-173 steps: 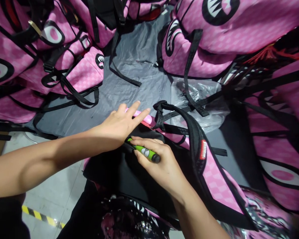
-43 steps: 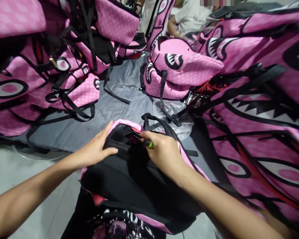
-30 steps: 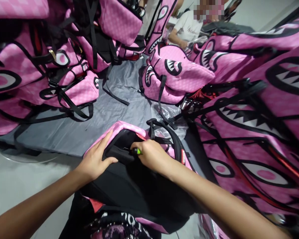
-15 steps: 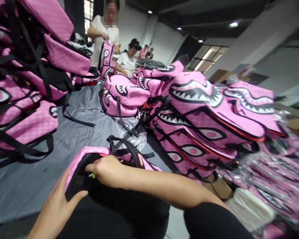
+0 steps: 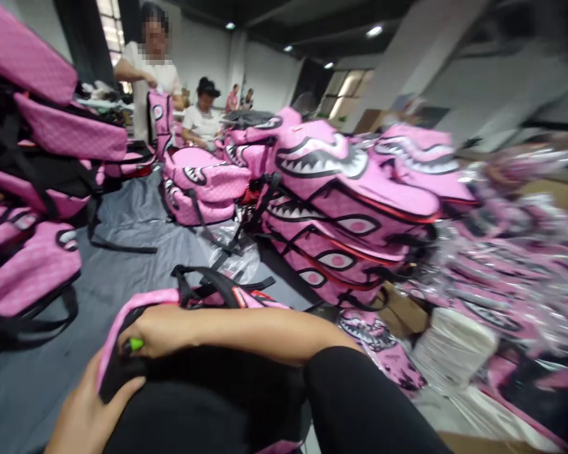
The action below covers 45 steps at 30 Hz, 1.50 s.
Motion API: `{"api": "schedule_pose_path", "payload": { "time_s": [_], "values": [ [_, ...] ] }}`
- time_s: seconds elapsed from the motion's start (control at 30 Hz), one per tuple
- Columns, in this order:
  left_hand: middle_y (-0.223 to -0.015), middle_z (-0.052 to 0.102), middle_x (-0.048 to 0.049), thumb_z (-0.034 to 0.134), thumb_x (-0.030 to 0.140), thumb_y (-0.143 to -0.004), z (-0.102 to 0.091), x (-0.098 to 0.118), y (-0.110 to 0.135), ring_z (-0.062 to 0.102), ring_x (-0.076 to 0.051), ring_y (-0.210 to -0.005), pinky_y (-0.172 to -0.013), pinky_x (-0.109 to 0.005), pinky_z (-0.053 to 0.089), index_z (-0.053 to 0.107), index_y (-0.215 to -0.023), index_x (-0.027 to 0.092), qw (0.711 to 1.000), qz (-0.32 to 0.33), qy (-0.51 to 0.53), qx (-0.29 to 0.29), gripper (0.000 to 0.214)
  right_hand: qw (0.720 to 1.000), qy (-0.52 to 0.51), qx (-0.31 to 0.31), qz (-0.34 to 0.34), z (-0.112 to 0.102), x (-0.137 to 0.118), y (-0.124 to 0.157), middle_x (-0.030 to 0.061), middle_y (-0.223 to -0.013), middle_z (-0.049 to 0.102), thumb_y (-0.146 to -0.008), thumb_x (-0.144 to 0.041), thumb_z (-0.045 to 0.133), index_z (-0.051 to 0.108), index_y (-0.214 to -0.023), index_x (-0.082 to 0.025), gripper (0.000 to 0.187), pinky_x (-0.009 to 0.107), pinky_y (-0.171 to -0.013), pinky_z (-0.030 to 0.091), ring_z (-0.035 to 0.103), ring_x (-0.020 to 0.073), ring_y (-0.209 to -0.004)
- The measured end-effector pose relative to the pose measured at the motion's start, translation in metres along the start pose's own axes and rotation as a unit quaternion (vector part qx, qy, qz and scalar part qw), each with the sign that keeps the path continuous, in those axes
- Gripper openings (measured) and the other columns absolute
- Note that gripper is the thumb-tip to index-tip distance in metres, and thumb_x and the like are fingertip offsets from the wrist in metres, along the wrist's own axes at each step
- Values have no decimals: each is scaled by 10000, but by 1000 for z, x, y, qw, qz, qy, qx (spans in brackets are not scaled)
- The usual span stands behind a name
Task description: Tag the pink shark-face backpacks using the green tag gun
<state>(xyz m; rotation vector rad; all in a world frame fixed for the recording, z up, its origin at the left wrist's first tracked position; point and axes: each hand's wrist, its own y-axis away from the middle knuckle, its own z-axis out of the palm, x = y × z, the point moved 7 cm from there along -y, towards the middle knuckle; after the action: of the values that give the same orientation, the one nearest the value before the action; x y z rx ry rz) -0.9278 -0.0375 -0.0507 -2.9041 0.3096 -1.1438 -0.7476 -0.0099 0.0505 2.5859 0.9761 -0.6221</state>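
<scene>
A pink backpack [image 5: 157, 297] with black panels and straps lies in front of me, its black side towards me. My left hand [image 5: 86, 398] grips its left edge, thumb on the black side and fingers around the pink outer side. Across the bag reaches my right arm. My right hand [image 5: 161, 330] is closed around a small tool with a bright green end [image 5: 135, 344], against the black fabric near that left edge. Most of the tool is hidden in the fist, so its kind does not show. Black shoulder straps [image 5: 213, 277] rise along the bag's far side.
Pink shark-face backpacks are stacked on the right [image 5: 355, 189] and left [image 5: 71, 126] of the grey-covered table [image 5: 123, 271]. Clear plastic [image 5: 239, 252] lies beyond my bag. Plastic-wrapped pink goods [image 5: 497, 271] are piled far right. A co-worker [image 5: 154, 69] stands holding a backpack; another sits nearby.
My right hand has moved left and down along the bag's black side, closer to my left hand, and more of the green end shows. The camera view has swung right.
</scene>
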Motion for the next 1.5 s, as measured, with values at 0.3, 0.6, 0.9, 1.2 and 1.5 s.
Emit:
{"api": "schedule_pose_path", "payload": {
  "time_s": [0.3,0.6,0.9,1.2,1.5],
  "values": [
    [-1331,630,-123,671,472,-809,-8,33,7,597,-276,-1248,-1053,-424,483,423,-1401,176,998,-29,11,-50,706,995,8,60,78,20,-16,-15,54,-785,712,-850,-174,602,707,-854,-162,106,257,-531,254,645,169,-733],
    [-1380,591,-129,706,452,-785,-5,31,5,558,-284,-1289,-1105,-454,435,416,-1430,183,997,-38,38,-53,757,997,26,69,10,31,-8,-13,55,-894,720,-884,-119,598,652,-1086,-163,214,246,-577,289,639,155,-762],
    [-1372,599,-149,642,566,-765,-6,20,6,563,-319,-1288,-1090,-468,455,436,-1410,148,996,-66,23,-49,796,981,136,39,-134,40,-18,-13,34,-903,653,-941,-109,458,603,-1188,-192,298,276,-524,238,565,134,-704],
    [-1305,650,-133,631,600,-754,-4,17,4,618,-321,-1217,-1012,-442,516,453,-1384,169,997,-63,-12,-47,783,979,144,-3,-146,37,-19,-11,36,-958,648,-961,-135,471,610,-1133,-173,225,290,-509,239,575,141,-724],
    [-1219,695,-87,630,640,-736,-5,1,5,661,-338,-1141,-913,-410,565,435,-1409,245,994,-91,-33,-56,805,973,198,68,-99,35,-29,-9,64,-1097,587,-1017,-269,464,635,-1084,-221,191,297,-525,316,610,204,-869]
  ]
}}
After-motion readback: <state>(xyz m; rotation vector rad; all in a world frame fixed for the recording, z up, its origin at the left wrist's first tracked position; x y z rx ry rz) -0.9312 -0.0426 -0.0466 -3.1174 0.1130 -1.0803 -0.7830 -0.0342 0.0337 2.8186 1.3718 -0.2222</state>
